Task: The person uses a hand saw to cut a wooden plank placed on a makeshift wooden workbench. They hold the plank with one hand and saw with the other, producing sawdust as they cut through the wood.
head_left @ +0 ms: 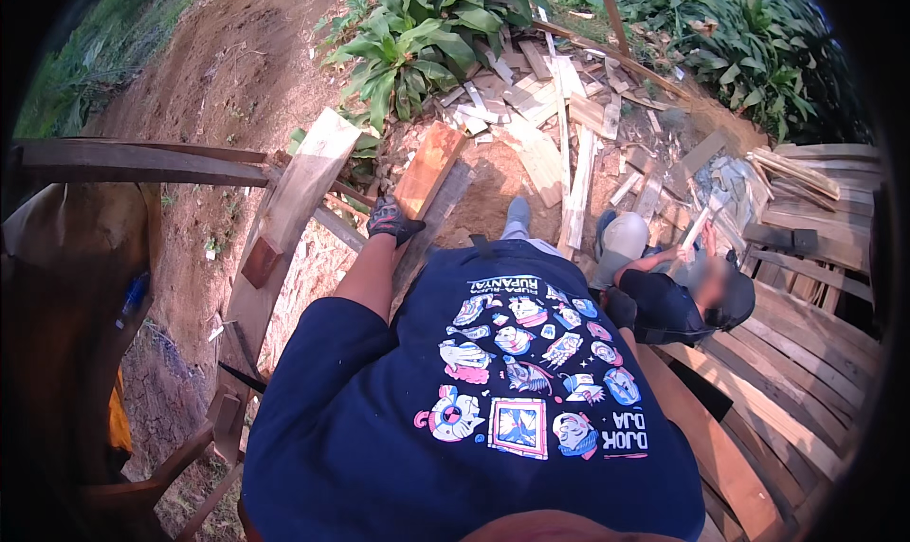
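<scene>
My left hand (391, 222), in a dark glove, is closed on the near end of a thick reddish-brown wooden beam (431, 168). A greyer plank (445, 201) lies along the beam's right side. On the right, just past the edge of my dark printed shirt, what looks like my right hand (621, 308) shows as a dark gloved shape. Its fingers are hidden, and whether it holds anything cannot be made out.
A co-worker (678, 296) sits low at the right, holding a pale wood strip (697, 229). Stacked boards (796, 352) fill the right side. Wood offcuts (540, 153) litter the ground ahead. A slanting post (299, 187) and a rail (142, 163) stand at the left.
</scene>
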The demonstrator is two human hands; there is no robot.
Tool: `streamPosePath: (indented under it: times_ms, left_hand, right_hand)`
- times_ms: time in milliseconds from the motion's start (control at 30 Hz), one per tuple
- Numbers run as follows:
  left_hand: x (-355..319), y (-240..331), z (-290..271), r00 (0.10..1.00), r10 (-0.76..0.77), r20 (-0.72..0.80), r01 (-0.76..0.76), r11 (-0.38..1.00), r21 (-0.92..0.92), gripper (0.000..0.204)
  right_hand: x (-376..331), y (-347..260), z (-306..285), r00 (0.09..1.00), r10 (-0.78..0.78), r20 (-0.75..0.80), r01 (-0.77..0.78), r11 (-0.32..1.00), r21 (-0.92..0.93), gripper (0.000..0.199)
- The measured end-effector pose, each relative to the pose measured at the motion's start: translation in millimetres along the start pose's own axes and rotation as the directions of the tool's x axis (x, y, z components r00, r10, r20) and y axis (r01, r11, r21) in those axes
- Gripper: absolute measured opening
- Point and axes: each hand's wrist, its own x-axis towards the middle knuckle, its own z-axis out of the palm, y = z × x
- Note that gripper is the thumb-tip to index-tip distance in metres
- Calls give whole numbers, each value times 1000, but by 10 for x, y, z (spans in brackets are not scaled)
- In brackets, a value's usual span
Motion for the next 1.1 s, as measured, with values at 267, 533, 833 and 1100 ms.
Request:
streamPosePath:
  times_ms: [267, 533, 833, 1100]
  left_hand:
    - [-124, -186, -45, 995, 92, 49, -82, 982, -170, 120]
    - [82, -550, 185, 986, 151, 73, -110, 909, -402, 103]
    - [-336, -346, -87, 993, 110, -38, -115, 979, -167, 90]
    - [-159, -260, 381, 997, 48, -58, -52, 996, -70, 72]
  right_hand:
    - [199, -235, -101, 995, -94, 35, 95, 995, -35, 28]
    - [736, -104, -129, 973, -133, -191, 142, 989, 38, 29]
    - [762, -549, -750, 975, 140, -171, 29, 685, 728, 44]
    - [-222, -1713, -2375, 878, -54, -475, 361, 726, 585, 51]
